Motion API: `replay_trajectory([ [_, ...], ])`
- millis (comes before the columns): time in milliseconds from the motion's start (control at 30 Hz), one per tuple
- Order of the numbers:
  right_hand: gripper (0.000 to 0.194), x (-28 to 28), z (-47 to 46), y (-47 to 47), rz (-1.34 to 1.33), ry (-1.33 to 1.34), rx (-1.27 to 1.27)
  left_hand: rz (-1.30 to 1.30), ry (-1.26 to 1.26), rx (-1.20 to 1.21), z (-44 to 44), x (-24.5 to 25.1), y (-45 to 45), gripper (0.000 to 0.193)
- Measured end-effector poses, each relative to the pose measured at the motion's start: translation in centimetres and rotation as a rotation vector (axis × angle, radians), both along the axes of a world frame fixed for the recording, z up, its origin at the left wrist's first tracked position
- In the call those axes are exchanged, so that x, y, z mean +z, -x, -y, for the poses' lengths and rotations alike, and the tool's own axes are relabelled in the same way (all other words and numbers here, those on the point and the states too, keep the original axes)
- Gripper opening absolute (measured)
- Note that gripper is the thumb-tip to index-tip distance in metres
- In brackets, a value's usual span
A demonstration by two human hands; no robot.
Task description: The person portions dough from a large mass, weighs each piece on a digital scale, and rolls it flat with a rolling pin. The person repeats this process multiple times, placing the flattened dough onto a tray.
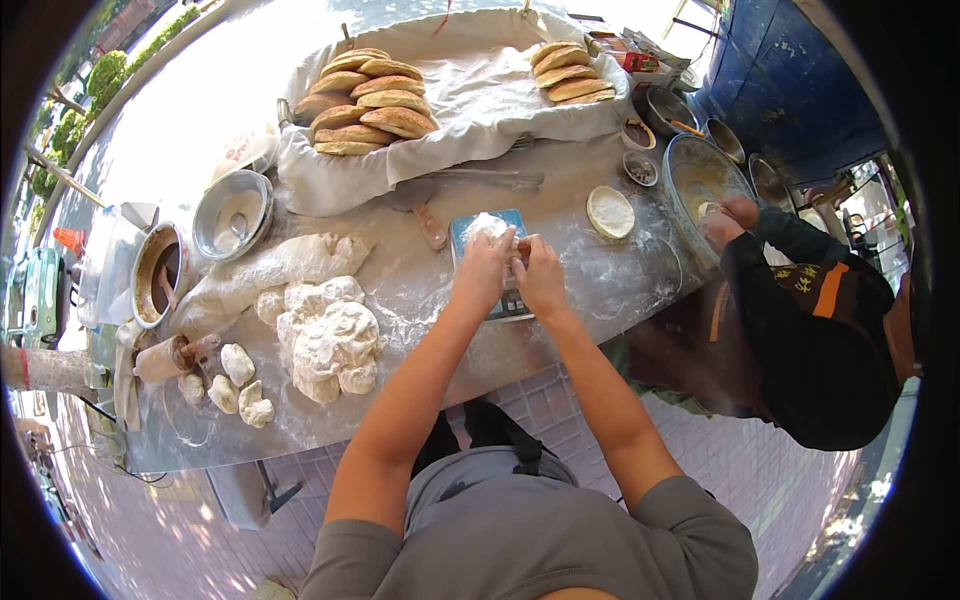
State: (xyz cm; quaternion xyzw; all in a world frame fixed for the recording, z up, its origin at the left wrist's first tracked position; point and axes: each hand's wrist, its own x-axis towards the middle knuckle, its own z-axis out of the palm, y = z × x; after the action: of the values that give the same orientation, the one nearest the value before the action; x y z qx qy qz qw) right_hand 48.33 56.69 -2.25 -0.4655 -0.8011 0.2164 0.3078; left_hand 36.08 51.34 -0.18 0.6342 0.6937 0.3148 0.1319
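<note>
A kitchen scale [514,219] with a blue top stands on the floury metal table, and a white lump of dough [486,224] rests on it. My left hand [482,271] is over the near side of the scale, close against that lump. Beside it, my right hand [539,274] has its fingertips bent inward. Both hands' fingers meet around a small pale piece of dough, mostly hidden by them. To the left lie a big heap of dough pieces [330,337] and a long floured dough roll [292,262]. A flat dough round [610,212] lies to the right.
Stacked baked flatbreads [375,101] fill part of a cloth-lined tray [465,161] at the back. A flour bowl [234,214], a brown-paste pot [159,274] and a rolling pin [169,358] stand left. At right, a co-worker's hands [727,221] work over a large bowl [701,169].
</note>
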Motion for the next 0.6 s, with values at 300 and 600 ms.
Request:
replay_trajectory([
  [300, 0.010, 1.5, -0.2, -1.2, -0.101, 0.096, 0.052, -0.222, -0.039, 0.110, -0.5, -1.0, -1.3, 0.034],
  [600, 0.019, 8.4, -1.5, -2.5, -0.730, 0.655, 0.201, 0.391, 0.204, 0.109, 0.2, 1.4, -0.7, 0.035],
])
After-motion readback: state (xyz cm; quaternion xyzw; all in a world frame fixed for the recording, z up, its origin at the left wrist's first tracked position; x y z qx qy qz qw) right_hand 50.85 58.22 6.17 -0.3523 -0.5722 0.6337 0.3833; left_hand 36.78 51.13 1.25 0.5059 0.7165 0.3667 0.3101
